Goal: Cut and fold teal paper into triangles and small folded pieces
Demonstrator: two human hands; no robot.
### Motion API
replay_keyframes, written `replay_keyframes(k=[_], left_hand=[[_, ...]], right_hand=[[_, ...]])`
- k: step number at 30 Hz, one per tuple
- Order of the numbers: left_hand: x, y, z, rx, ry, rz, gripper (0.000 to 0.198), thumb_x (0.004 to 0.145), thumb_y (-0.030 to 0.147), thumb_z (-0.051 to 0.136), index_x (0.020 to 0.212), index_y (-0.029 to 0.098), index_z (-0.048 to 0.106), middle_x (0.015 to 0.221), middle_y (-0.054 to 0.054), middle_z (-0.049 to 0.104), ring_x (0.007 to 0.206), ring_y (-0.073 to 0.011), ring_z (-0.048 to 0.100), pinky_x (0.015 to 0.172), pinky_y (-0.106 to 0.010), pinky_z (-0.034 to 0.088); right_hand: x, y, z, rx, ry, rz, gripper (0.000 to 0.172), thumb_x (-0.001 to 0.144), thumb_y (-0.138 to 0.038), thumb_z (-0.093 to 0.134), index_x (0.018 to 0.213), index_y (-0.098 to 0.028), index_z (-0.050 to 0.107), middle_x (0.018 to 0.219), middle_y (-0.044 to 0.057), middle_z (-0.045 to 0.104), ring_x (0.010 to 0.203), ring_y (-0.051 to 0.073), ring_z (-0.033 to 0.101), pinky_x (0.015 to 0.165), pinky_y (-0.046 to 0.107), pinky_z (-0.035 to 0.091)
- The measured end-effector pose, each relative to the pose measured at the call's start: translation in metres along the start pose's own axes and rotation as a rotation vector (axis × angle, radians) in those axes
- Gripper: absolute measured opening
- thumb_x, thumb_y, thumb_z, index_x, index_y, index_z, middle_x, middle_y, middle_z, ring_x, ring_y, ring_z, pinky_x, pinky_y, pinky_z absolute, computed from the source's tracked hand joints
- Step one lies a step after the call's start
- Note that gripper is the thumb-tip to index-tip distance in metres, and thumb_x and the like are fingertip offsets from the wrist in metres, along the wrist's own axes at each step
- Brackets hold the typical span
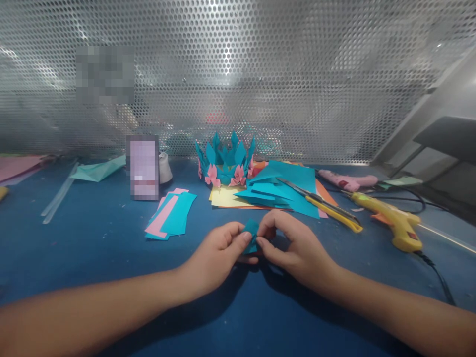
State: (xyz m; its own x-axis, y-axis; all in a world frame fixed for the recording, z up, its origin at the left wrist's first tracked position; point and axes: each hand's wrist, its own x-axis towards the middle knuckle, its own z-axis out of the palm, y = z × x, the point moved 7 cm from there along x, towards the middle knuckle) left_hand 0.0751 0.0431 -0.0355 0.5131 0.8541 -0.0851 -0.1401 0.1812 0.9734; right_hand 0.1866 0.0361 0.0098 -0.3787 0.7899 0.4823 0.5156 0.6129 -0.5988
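Note:
A small piece of folded teal paper (250, 229) is held between my two hands, above the near middle of the blue table. My left hand (223, 250) grips it from the left, thumb on top and fingers beneath. From the right, the thumb and forefinger of my right hand (293, 243) pinch its edge. Just beyond stands a teal paper crown (225, 173) with pointed petals and pink paper flowers (212, 176) round its base. Several teal sheets (286, 186) are piled right of the crown, over yellow paper (223, 197). My fingers hide parts of the folded piece.
A utility knife (334, 213) lies across the pile's right side. Farther right are a yellow glue gun (394, 218) and a pink glue gun (349, 179) with cords. Teal and pink strips (182, 213), a blurred phone (144, 168) and clear glue sticks (61, 193) lie left. Perforated metal (230, 64) stands behind.

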Motion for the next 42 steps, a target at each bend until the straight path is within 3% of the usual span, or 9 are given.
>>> replay_keyframes(k=[10, 18, 29, 42], left_hand=[[0.0, 0.0, -0.001, 0.024, 0.018, -0.016, 0.034, 0.075, 0.047, 0.064, 0.077, 0.014, 0.056, 0.075, 0.002, 0.05, 0.071, -0.0115, 0.053, 0.071, -0.031, 0.053], [-0.001, 0.001, -0.003, -0.003, 0.036, -0.014, 0.034, 0.073, 0.046, 0.066, 0.071, 0.015, 0.053, 0.072, 0.003, 0.049, 0.068, -0.0105, 0.051, 0.072, -0.031, 0.052], [0.0, -0.002, 0.0, 0.07, -0.007, -0.001, 0.035, 0.077, 0.048, 0.061, 0.072, 0.015, 0.051, 0.073, 0.003, 0.048, 0.069, -0.0101, 0.051, 0.071, -0.03, 0.053], [-0.002, -0.003, 0.001, 0.089, -0.01, 0.01, 0.033, 0.079, 0.046, 0.06, 0.074, 0.014, 0.052, 0.074, 0.002, 0.048, 0.07, -0.0111, 0.051, 0.072, -0.031, 0.052]], right_hand=[[0.001, 0.002, 0.001, 0.031, -0.028, 0.016, 0.008, 0.078, -0.013, 0.054, 0.074, -0.02, 0.052, 0.067, -0.002, 0.054, 0.061, 0.011, 0.05, 0.057, 0.022, 0.043], [0.001, -0.006, -0.001, -0.005, -0.018, -0.129, 0.008, 0.08, -0.014, 0.056, 0.076, -0.019, 0.053, 0.07, -0.001, 0.055, 0.065, 0.012, 0.051, 0.061, 0.022, 0.044], [0.001, 0.009, 0.008, 0.104, -0.104, 0.124, 0.01, 0.077, -0.016, 0.055, 0.068, -0.019, 0.051, 0.061, -0.003, 0.052, 0.055, 0.01, 0.047, 0.05, 0.02, 0.039], [0.001, 0.01, 0.009, 0.171, -0.088, 0.158, 0.01, 0.075, -0.017, 0.054, 0.067, -0.019, 0.049, 0.06, -0.003, 0.051, 0.052, 0.009, 0.044, 0.046, 0.02, 0.038]])
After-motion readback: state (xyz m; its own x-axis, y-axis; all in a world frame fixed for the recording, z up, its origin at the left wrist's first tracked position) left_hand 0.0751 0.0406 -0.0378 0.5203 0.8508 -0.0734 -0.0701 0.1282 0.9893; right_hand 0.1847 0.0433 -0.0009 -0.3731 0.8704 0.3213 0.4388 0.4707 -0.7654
